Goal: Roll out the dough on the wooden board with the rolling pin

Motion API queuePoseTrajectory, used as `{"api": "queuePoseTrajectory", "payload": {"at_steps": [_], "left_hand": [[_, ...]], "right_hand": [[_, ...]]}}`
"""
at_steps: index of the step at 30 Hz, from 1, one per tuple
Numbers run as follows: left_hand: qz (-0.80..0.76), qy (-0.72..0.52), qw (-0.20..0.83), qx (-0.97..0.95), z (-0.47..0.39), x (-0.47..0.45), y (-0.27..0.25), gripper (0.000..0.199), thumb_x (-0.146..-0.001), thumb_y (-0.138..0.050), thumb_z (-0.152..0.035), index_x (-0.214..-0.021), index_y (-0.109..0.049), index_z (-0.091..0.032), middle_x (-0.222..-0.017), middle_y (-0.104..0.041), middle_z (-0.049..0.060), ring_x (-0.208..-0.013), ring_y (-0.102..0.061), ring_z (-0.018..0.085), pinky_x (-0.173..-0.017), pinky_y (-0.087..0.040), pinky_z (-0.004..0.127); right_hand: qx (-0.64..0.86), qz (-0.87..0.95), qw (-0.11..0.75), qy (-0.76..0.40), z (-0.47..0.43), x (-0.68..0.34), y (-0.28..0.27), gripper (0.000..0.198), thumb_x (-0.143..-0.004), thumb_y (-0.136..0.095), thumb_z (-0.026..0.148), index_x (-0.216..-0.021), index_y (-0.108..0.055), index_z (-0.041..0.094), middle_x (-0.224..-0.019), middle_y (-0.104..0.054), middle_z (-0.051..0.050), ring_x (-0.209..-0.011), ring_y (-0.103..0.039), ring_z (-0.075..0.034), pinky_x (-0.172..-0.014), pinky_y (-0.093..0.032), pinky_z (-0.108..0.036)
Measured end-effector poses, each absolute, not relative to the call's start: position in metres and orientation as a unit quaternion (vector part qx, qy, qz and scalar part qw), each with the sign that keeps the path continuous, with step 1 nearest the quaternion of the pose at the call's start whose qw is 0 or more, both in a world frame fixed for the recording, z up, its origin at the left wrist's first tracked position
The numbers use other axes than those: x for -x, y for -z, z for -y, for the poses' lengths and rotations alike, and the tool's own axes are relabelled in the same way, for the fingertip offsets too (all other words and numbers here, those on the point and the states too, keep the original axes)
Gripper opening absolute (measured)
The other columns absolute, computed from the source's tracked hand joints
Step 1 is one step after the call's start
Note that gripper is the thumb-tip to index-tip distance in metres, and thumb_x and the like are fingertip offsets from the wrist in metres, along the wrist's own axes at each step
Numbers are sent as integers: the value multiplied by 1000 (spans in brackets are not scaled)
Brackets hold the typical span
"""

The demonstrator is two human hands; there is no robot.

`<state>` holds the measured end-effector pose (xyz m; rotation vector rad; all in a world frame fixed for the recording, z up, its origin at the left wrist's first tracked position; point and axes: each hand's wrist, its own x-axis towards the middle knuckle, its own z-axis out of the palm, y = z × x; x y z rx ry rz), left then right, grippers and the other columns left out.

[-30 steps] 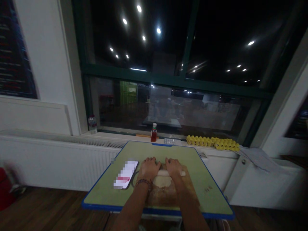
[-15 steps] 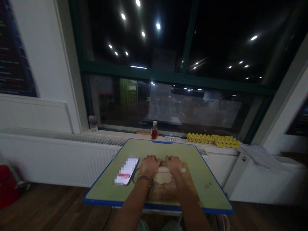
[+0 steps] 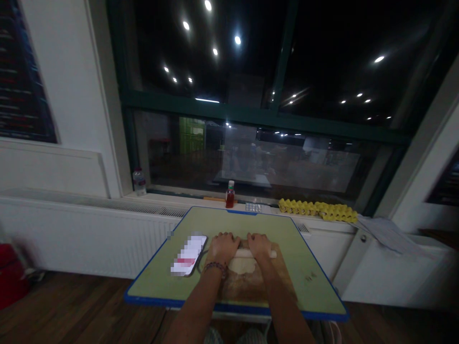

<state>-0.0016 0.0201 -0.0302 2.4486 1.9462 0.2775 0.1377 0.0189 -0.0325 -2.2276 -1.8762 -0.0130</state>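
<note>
A pale rolling pin (image 3: 244, 253) lies crosswise over a wooden board (image 3: 258, 286), its right end showing past my right hand. My left hand (image 3: 225, 246) is closed over the pin's left part, a beaded bracelet on that wrist. My right hand (image 3: 259, 245) grips the pin toward its right end, with the fingers curled over the far side. Just on the near side of the pin, a flat, uneven sheet of dough (image 3: 242, 265) rests on the board between my forearms.
The board sits on a small green table (image 3: 172, 291) with a blue edge. A lit phone (image 3: 189, 256) lies left of it. On the windowsill stand a bottle of red liquid (image 3: 230, 195), a clear bottle (image 3: 139, 182) and yellow egg trays (image 3: 317, 209).
</note>
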Motion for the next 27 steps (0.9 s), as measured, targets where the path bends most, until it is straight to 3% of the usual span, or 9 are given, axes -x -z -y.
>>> {"api": "queuePoseTrajectory", "payload": {"at_steps": [5, 8, 11, 27], "left_hand": [[-609, -88, -7, -788, -19, 3, 31, 35, -95, -40, -36, -107, -70, -23, -110, -66, 14, -108, -58, 27, -91, -41, 44], [-607, -88, -17, -790, -16, 3, 28, 36, -96, -38, -35, -106, -70, -21, -109, -66, 15, -106, -59, 28, -89, -42, 43], [-599, -83, -12, -796, -13, 3, 24, 35, -95, -40, -36, -108, -69, -21, -111, -66, 15, -107, -58, 29, -89, -42, 43], [-609, -61, -7, -791, -10, 1, 17, 39, -96, -35, -37, -110, -69, -23, -112, -65, 15, -107, -58, 30, -88, -43, 45]], "right_hand": [[754, 648, 108, -1, -22, -138, 34, 33, -93, -56, 41, -117, -60, 19, -120, -61, -8, -101, -61, -18, -88, -51, -40], [758, 643, 112, 4, -23, -138, 35, 29, -96, -51, 39, -110, -66, 19, -114, -66, -10, -101, -62, -20, -85, -51, -35], [762, 633, 131, 22, -23, -138, 38, 38, -98, -40, 37, -99, -74, 18, -103, -72, -13, -101, -64, -23, -82, -49, -31], [766, 622, 159, 26, -25, -139, 42, 44, -96, -38, 39, -95, -76, 18, -98, -74, -11, -96, -67, -23, -79, -47, -29]]}}
